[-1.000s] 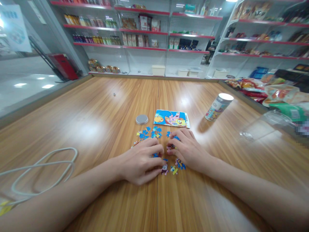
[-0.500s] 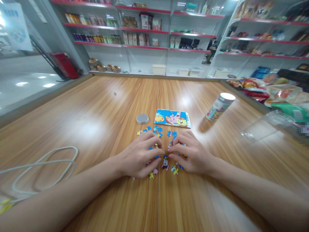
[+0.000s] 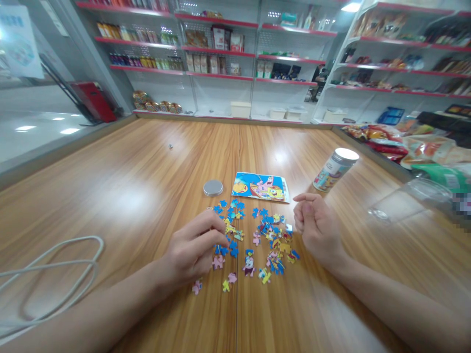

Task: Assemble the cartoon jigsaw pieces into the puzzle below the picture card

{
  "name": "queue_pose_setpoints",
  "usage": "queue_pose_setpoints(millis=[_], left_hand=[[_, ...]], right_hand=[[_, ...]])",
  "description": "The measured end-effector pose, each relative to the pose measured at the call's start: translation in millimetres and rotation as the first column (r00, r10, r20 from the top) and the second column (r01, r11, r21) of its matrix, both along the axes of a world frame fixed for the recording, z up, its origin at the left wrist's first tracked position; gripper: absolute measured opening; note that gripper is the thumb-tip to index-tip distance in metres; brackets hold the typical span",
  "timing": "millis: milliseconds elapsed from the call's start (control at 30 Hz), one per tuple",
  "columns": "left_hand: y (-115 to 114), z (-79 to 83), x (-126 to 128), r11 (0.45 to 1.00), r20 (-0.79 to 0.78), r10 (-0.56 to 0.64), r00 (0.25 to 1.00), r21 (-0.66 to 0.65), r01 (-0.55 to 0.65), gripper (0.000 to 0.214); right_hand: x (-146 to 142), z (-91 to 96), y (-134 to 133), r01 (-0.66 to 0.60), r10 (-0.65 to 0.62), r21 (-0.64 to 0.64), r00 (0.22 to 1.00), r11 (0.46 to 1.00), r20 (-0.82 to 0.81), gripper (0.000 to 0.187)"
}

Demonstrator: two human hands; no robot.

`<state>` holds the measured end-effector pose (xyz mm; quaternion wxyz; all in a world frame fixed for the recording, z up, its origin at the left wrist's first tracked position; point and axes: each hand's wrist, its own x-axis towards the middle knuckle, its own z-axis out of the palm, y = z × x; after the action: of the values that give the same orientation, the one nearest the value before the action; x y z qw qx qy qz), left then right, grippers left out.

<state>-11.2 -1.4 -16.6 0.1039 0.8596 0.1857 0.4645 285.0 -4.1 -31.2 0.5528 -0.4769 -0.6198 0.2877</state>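
My left hand [image 3: 196, 245] hovers at the left of loose jigsaw pieces [image 3: 232, 249], fingers loosely bent and apart, thumb hidden; I see nothing in it. Right of the pieces is my right hand [image 3: 318, 228], its index finger pointing toward the picture card [image 3: 259, 187] and the others curled in; nothing shows in it. Two groups of blue, yellow and pink pieces lie on the table, the right pile [image 3: 274, 235] beside my right hand. Between them, nearer me, joined pieces [image 3: 249, 264] form a pink cartoon figure. The card shows cartoon characters on blue.
A round metal lid [image 3: 213, 188] lies left of the card. A printed canister [image 3: 334, 169] stands behind my right hand. Farther right are a clear container [image 3: 408, 201] and packaged goods [image 3: 390, 139]. A white cable [image 3: 91, 260] loops at left. Stocked shelves [image 3: 221, 49] line the back.
Both hands have moved apart from the middle, uncovering the pieces. My right hand has drawn back to the right and curled, index finger extended. The view has shifted slightly.
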Motion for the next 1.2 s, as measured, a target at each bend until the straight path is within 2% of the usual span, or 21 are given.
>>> queue_pose_setpoints(millis=[100, 200, 267, 367, 400, 467, 600, 700, 733, 767, 833, 867, 933, 1000, 1067, 1100, 1167, 1200], left_hand=[[-4.2, 3.0, 0.9, 0.997, -0.014, -0.064, 0.998, -0.034, 0.063, 0.025], [-8.8, 10.8, 2.3, 0.992, -0.16, -0.12, 0.98, -0.06, 0.112, 0.026], [-11.1, 15.5, 3.7, 0.993, -0.36, -0.077, 0.93, -0.111, 0.039, 0.039], [-10.5, 16.0, 4.6, 0.988, -0.533, -0.016, 0.846, -0.137, -0.068, 0.066], [-9.0, 14.3, 4.1, 0.988, -0.555, -0.005, 0.832, -0.133, -0.083, 0.071], [-4.4, 10.2, 1.9, 0.987, -0.582, 0.014, 0.813, -0.122, -0.105, 0.077], [5.0, 8.1, -4.6, 0.991, -0.601, 0.046, 0.798, -0.076, -0.114, 0.072], [5.9, 14.3, -6.0, 0.998, -0.554, 0.047, 0.831, -0.013, -0.066, 0.055], [4.5, 17.0, -5.1, 1.0, -0.533, 0.026, 0.845, 0.005, -0.027, 0.049], [2.3, 19.7, -3.6, 1.0, -0.513, -0.008, 0.858, 0.019, 0.021, 0.044], [-3.7, 24.6, 0.9, 0.99, -0.508, -0.11, 0.854, 0.016, 0.137, 0.04], [-7.2, 26.7, 3.5, 0.982, -0.514, -0.162, 0.842, 0.002, 0.191, 0.039], [-14.0, 29.9, 8.1, 0.964, -0.54, -0.24, 0.807, -0.032, 0.264, 0.038], [-18.7, 31.3, 10.5, 0.956, -0.563, -0.267, 0.782, -0.055, 0.287, 0.037], [-19.0, 29.8, 9.8, 0.96, -0.552, -0.254, 0.794, -0.045, 0.276, 0.036], [-17.1, 27.9, 8.4, 0.967, -0.52, -0.23, 0.823, -0.026, 0.253, 0.037], [-9.5, 22.1, 4.1, 0.989, -0.392, -0.125, 0.911, 0.026, 0.147, 0.037], [-4.3, 18.7, 1.6, 0.998, -0.299, -0.036, 0.954, 0.045, 0.051, 0.035]], right_hand=[[-0.8, 3.8, -5.3, -0.08, 0.062, 0.123, 0.988, 0.989, 0.144, 0.02], [-2.7, 15.1, -14.7, -0.33, 0.208, 0.246, 0.884, 0.911, 0.419, 0.027], [-5.8, 23.0, -20.5, -0.437, 0.266, 0.181, 0.774, 0.881, 0.574, 0.033], [-11.0, 27.8, -24.5, -0.453, 0.263, 0.063, 0.619, 0.889, 0.74, 0.075], [-12.0, 27.0, -24.1, -0.44, 0.248, 0.045, 0.586, 0.897, 0.771, 0.086], [-12.0, 23.0, -21.3, -0.406, 0.217, 0.038, 0.562, 0.913, 0.798, 0.092], [-7.4, 14.8, -11.8, -0.364, 0.182, 0.055, 0.585, 0.93, 0.79, 0.092], [-4.8, 13.6, -6.0, -0.347, 0.177, 0.07, 0.629, 0.935, 0.757, 0.096], [-4.2, 13.8, -4.3, -0.349, 0.184, 0.084, 0.666, 0.933, 0.723, 0.091], [-3.6, 13.9, -2.4, -0.342, 0.188, 0.104, 0.718, 0.934, 0.67, 0.078], [-1.5, 13.2, 2.2, -0.259, 0.151, 0.145, 0.845, 0.955, 0.514, 0.038], [0.1, 12.3, 5.0, -0.187, 0.107, 0.15, 0.898, 0.971, 0.427, 0.023], [3.9, 9.5, 11.6, -0.046, 0.01, 0.121, 0.959, 0.992, 0.282, 0.025], [7.3, 6.6, 17.9, 0.009, -0.026, 0.083, 0.98, 0.996, 0.196, 0.028], [8.9, 4.9, 21.9, -0.005, -0.009, 0.086, 0.988, 0.996, 0.156, 0.031], [9.0, 4.7, 22.6, -0.024, 0.008, 0.103, 0.989, 0.994, 0.15, 0.032], [8.4, 5.9, 21.5, -0.082, 0.058, 0.156, 0.986, 0.984, 0.155, 0.033], [8.0, 7.2, 19.9, -0.116, 0.086, 0.18, 0.982, 0.977, 0.169, 0.032]])
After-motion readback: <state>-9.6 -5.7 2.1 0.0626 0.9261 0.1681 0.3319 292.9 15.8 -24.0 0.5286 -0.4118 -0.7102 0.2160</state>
